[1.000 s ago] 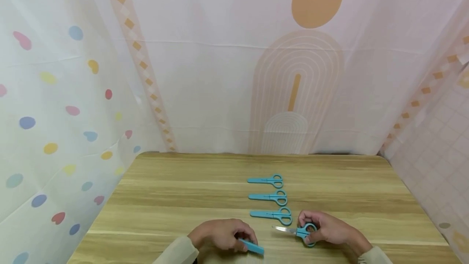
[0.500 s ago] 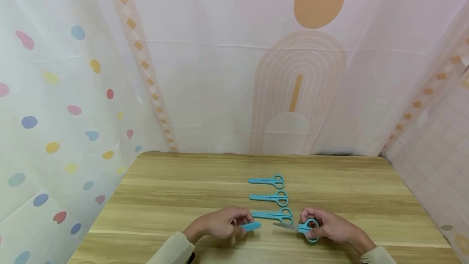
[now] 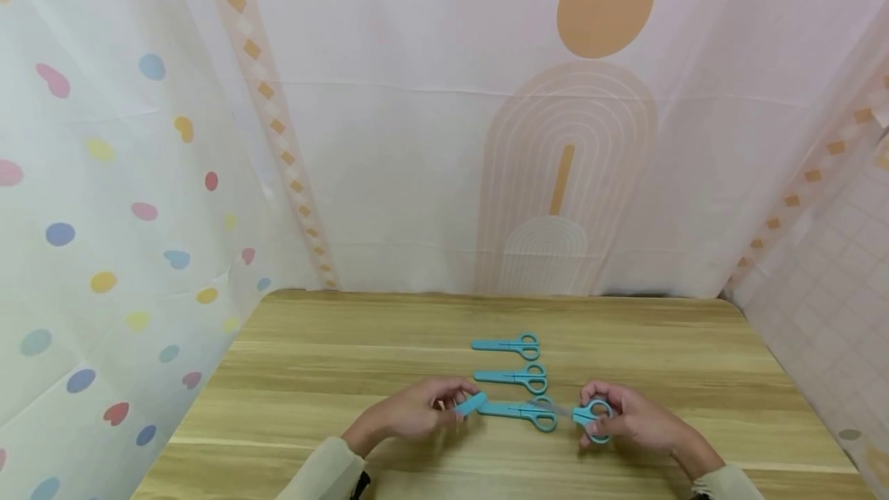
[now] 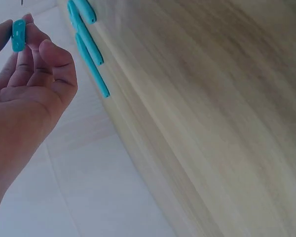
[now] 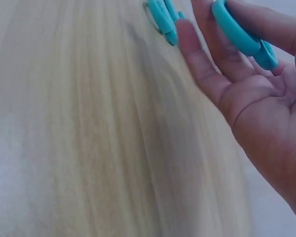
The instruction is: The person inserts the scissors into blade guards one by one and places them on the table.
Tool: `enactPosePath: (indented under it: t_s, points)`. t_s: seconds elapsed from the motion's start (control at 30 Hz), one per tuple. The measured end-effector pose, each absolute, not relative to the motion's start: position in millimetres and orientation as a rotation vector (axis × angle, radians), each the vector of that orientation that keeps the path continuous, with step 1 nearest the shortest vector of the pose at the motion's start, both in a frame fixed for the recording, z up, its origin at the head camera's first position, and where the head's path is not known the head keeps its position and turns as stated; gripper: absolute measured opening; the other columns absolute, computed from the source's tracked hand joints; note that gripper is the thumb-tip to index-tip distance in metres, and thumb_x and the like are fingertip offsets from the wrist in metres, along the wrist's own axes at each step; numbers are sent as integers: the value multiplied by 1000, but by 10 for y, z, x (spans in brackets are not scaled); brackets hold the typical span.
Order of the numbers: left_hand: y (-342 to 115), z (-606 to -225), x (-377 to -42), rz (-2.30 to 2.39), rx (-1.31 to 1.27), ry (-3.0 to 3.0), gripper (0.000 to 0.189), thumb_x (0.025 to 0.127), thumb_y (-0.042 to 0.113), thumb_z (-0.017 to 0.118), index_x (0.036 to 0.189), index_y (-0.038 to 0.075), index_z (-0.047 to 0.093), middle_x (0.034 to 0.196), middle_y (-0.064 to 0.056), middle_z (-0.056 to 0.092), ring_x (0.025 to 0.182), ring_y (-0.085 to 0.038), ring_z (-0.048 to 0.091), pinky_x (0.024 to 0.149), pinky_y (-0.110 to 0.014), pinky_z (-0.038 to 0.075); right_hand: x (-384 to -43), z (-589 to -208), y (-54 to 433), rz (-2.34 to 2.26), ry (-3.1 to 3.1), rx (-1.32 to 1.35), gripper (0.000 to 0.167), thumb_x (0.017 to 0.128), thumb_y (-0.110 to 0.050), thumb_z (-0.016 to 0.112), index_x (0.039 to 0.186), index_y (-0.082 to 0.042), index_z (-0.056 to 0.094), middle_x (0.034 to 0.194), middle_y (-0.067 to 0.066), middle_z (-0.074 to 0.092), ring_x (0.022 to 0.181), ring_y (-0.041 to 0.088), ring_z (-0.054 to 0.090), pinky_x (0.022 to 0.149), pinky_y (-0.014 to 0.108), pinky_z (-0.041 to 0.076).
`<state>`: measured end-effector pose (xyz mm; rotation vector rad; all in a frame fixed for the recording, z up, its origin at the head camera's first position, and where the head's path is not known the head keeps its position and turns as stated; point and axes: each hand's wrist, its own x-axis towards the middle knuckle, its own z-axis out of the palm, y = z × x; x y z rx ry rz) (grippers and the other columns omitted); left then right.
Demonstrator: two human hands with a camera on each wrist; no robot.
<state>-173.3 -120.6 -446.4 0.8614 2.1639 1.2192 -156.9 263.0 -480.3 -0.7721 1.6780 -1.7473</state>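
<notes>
Between the thumb and fingers of my left hand [image 3: 417, 409] is a small turquoise blade cover [image 3: 472, 404], seen end-on as a cover tip [image 4: 18, 35] in the left wrist view. My right hand [image 3: 639, 420] holds a pair of turquoise-handled scissors [image 3: 582, 415] by the finger loops, their bare blade blurred and pointing left toward the cover. Cover and blade are apart. In the right wrist view, the handle [image 5: 237, 32] lies between thumb and fingers. Just beyond the hands lies the nearest of three covered scissors [image 3: 501, 410], partly behind the bare blade.
Two more covered scissors, a middle pair [image 3: 495, 376] and a far pair [image 3: 491, 345], lie parallel behind the nearest one, loops to the right. All rest on a wooden table [image 3: 333, 353]. A patterned curtain [image 3: 403, 176] hangs behind its far edge.
The left hand has lifted the blade cover away from the front of the table, and its tip now tilts upward. The right hand has shifted slightly right and farther away with the scissors.
</notes>
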Motion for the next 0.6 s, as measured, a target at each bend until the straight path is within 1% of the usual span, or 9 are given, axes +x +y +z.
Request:
enactPosePath:
  t_s: [0.13,0.27,0.37,0.47,0.53,0.6]
  points:
    - [-1222,-4445,-1745,1245,820,2173,31,95,3,57,123,15,64,102,-12,67,87,-12,58,75,-24,47,-1589,-4792,2626,-1776,1647,-807,35,95,6,56,114,22,31,100,7,67,96,22,71,83,24,53]
    - [-1240,-4439,-1754,1287,771,2182,29,94,0,58,119,14,64,103,-10,67,91,-16,59,78,-26,47,-1604,-4777,2614,-1812,1600,-849,32,96,8,53,113,21,30,113,20,68,98,21,71,84,25,53]
    - [-1254,-4437,-1765,1325,731,2198,24,94,1,60,114,13,65,101,-6,66,92,-17,59,79,-28,46,-1609,-4765,2610,-1834,1577,-857,24,97,9,51,114,16,35,120,27,64,98,21,70,87,28,54]
    - [-1267,-4428,-1775,1365,703,2207,22,93,1,62,112,11,65,99,-5,66,91,-17,59,78,-29,47,-1610,-4747,2603,-1853,1572,-846,19,98,8,48,115,7,41,122,24,64,98,19,68,89,30,53]
    - [-1275,-4419,-1780,1379,698,2212,24,93,0,61,114,10,65,100,-5,66,91,-18,59,78,-28,47,-1609,-4732,2595,-1867,1576,-831,17,100,7,46,115,0,43,120,19,66,97,16,67,88,30,53]
    - [-1280,-4412,-1789,1392,705,2217,26,93,-1,60,118,8,64,101,-8,66,91,-18,60,77,-28,47,-1607,-4713,2582,-1881,1579,-820,16,100,6,45,113,-3,43,118,16,68,94,14,67,86,29,53]
